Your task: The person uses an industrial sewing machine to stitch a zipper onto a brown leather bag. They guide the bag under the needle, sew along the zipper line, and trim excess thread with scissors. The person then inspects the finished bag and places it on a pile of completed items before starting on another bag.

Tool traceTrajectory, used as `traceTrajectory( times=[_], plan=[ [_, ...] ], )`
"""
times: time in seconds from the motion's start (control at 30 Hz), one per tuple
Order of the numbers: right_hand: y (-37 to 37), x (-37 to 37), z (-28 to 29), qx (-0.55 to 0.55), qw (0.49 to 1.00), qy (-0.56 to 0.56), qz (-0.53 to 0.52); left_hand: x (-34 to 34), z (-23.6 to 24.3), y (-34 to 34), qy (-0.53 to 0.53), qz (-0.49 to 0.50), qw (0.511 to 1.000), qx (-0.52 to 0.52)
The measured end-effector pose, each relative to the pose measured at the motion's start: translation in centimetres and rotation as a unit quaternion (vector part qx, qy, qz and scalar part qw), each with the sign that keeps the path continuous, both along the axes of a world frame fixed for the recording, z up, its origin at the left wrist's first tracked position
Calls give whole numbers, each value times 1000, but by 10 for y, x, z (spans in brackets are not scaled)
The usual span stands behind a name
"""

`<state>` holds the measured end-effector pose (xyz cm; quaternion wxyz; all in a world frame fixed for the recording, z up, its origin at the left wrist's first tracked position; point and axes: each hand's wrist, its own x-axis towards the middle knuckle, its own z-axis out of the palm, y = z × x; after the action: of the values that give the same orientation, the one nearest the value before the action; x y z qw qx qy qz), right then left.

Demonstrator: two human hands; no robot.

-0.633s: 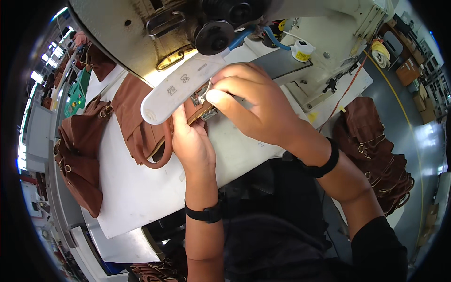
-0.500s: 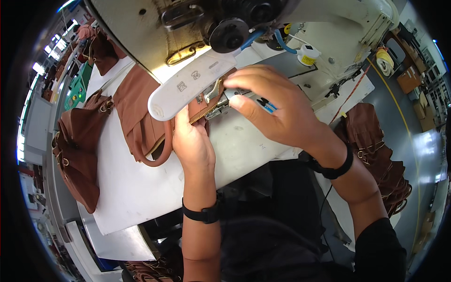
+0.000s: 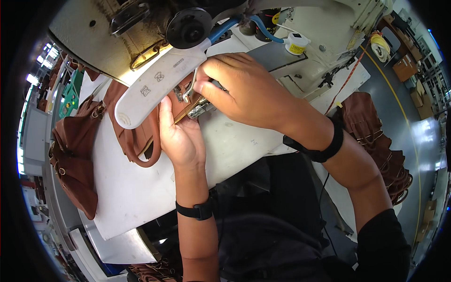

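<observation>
A brown leather bag (image 3: 123, 129) lies on the white sewing machine table, its rounded handle hanging toward me. My left hand (image 3: 185, 141) grips the bag's edge, palm up, beside a gold-toothed zipper (image 3: 189, 110); part of its fingers is hidden under the leather. Above it, the thumb and forefinger of my right hand (image 3: 246, 89) are pinched together at a bent silver metal piece (image 3: 191, 87) near the sewing point. What lies between those fingertips is hidden. A long white guard (image 3: 159, 87) on the machine covers part of the bag.
The sewing machine head (image 3: 108, 42) fills the top, with a blue tube (image 3: 265, 32) and a small white bottle (image 3: 297, 43). Another brown bag (image 3: 77, 160) slumps at the table's left edge. Several brown bags (image 3: 369, 141) are piled on the right, beside the grey floor.
The view has shifted, so the machine sits further left. My right fingers have closed from a loose spread to a pinch by the metal piece. My left hand keeps its hold.
</observation>
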<state>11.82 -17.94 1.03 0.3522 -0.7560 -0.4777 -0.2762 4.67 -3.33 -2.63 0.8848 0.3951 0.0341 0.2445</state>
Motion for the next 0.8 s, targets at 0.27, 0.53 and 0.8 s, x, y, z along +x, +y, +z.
traceTrajectory(
  times=[0.27, 0.53, 0.8],
  plan=[
    [17, -5, 10, -180, 961, -76, -196, 1, -5, -2, -11, -17, 999, -29],
    [15, 51, 35, -270, 934, 231, 35, -2, -11, 0, -20, -17, 998, -55],
    [17, 29, 31, -116, 962, 246, -6, -2, -8, -2, -89, -79, 989, -89]
  ],
)
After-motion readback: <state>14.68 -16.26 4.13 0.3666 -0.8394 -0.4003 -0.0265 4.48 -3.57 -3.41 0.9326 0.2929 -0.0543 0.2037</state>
